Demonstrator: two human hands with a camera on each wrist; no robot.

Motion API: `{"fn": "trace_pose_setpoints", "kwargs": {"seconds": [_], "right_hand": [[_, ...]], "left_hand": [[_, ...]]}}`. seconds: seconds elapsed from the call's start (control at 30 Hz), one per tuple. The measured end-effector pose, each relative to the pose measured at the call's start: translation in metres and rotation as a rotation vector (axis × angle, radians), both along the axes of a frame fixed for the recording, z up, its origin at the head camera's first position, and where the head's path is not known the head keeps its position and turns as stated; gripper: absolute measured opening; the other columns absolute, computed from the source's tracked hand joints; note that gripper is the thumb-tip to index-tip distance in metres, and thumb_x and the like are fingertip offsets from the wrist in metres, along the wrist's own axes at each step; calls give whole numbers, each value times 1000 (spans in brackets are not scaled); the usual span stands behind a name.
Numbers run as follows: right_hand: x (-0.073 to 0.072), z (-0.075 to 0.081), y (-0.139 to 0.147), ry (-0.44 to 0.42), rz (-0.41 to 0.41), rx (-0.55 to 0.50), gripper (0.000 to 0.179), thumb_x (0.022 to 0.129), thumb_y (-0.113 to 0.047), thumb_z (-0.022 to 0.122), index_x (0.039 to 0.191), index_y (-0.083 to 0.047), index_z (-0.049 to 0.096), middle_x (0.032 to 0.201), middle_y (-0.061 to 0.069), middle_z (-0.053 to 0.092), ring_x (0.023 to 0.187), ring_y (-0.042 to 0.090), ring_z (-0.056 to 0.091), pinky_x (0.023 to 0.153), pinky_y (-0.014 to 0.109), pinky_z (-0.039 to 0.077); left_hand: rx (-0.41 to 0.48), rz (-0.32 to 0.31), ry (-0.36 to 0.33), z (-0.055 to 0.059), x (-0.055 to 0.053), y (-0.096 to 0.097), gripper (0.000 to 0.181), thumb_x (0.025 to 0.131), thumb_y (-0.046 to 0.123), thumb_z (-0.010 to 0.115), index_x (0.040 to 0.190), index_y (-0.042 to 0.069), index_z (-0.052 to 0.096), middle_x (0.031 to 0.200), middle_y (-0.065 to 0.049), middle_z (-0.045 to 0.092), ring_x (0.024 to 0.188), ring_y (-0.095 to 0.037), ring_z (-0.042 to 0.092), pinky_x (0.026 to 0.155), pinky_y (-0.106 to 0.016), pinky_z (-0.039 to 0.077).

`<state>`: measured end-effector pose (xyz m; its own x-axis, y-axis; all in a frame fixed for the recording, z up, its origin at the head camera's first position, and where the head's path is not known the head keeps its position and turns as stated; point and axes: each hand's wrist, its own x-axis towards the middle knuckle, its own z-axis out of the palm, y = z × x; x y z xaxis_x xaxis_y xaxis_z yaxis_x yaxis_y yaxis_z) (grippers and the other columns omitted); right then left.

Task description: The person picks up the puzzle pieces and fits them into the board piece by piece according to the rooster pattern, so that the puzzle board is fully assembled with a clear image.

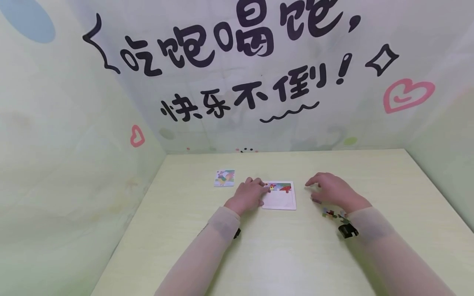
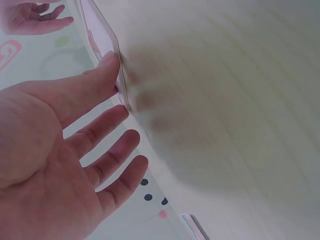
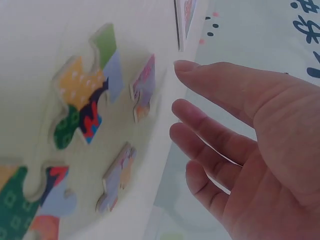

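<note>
A white puzzle board (image 1: 279,201) lies flat on the table, with a strip of colourful fitted jigsaw pieces (image 1: 281,187) along its far side. My left hand (image 1: 247,195) rests at the board's left edge. In the left wrist view the thumb (image 2: 107,67) lies over that edge, and the other fingers spread loosely beside it. To the right of the board, my right hand (image 1: 331,190) hovers with nothing in it, fingers loosely bent. Several loose jigsaw pieces (image 3: 82,95) lie scattered beneath and beside its wrist, partly hidden by the forearm in the head view.
A small square picture card (image 1: 224,178) lies on the table (image 1: 177,230), beyond and left of the left hand. Fabric walls with printed black lettering (image 1: 214,102) and pink hearts stand behind and at both sides. Black wrist cameras (image 1: 348,231) sit under the sleeves.
</note>
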<state>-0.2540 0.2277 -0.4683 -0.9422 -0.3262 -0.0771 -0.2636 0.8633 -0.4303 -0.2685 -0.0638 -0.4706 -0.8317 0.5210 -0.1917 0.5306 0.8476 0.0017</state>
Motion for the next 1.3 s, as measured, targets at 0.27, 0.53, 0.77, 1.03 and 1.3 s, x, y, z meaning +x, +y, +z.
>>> {"fn": "trace_pose_setpoints", "kwargs": {"seconds": [0.27, 0.53, 0.77, 1.03, 1.3], "right_hand": [[5, 3, 10, -26, -8, 2, 38, 89, -19, 80, 125, -7, 74, 129, 18, 70, 121, 43, 62, 102, 62, 50], [14, 3, 15, 40, 15, 0, 37, 87, -21, 83, 121, -6, 75, 125, 17, 71, 120, 44, 62, 102, 62, 49], [20, 1, 19, 34, 21, 19, 28, 85, -20, 85, 110, -10, 78, 115, 11, 74, 101, 32, 67, 91, 54, 55], [30, 4, 24, -142, -20, -39, 33, 82, -15, 85, 113, -9, 74, 111, 11, 70, 51, 16, 57, 55, 33, 50], [41, 7, 29, -80, 14, 19, 29, 79, -21, 87, 106, -17, 77, 105, 1, 72, 87, 17, 57, 76, 37, 51]], "left_hand": [[-11, -3, 6, -3, -1, 0, 55, 96, 34, 75, 148, 32, 58, 151, 2, 54, 130, -25, 49, 100, -42, 52], [-18, 9, 3, -2, -1, 0, 57, 96, 35, 74, 150, 32, 56, 152, 3, 54, 132, -24, 49, 101, -42, 51], [-22, 5, 0, 0, 0, 0, 57, 97, 35, 72, 151, 31, 55, 153, 2, 53, 132, -25, 49, 102, -43, 51], [-18, 14, -8, -1, -2, 0, 57, 96, 35, 74, 150, 32, 56, 152, 3, 53, 131, -24, 49, 101, -42, 51], [-25, 10, -5, -4, -3, -1, 59, 96, 36, 73, 151, 31, 54, 153, 3, 52, 132, -24, 48, 102, -42, 51]]}}
